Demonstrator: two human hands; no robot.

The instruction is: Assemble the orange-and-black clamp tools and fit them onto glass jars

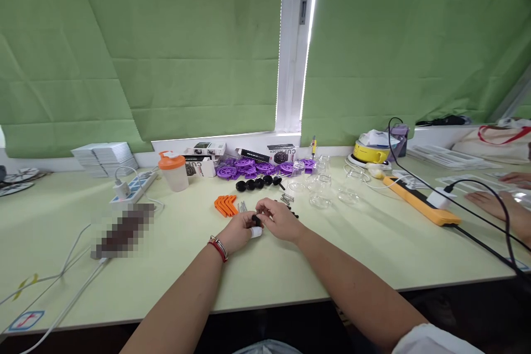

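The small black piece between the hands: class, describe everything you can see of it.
The black piece is small and dark and looks like plastic, though that is uncertain. Fingers of the left hand and the right hand meet around it, hiding much of its outline, so its full shape, parts and tilt cannot be told. The hands hold it over the pale table, nearer the wearer than the orange bent pieces and the metal rods.

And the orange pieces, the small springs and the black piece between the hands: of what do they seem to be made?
The orange pieces: probably plastic, rather matt, judging by their even, solid colour.
The small springs: likely metal wire, greyish, judging by the thin coils.
The black piece: perhaps plastic or rubber; mostly hidden, its finish is unclear.
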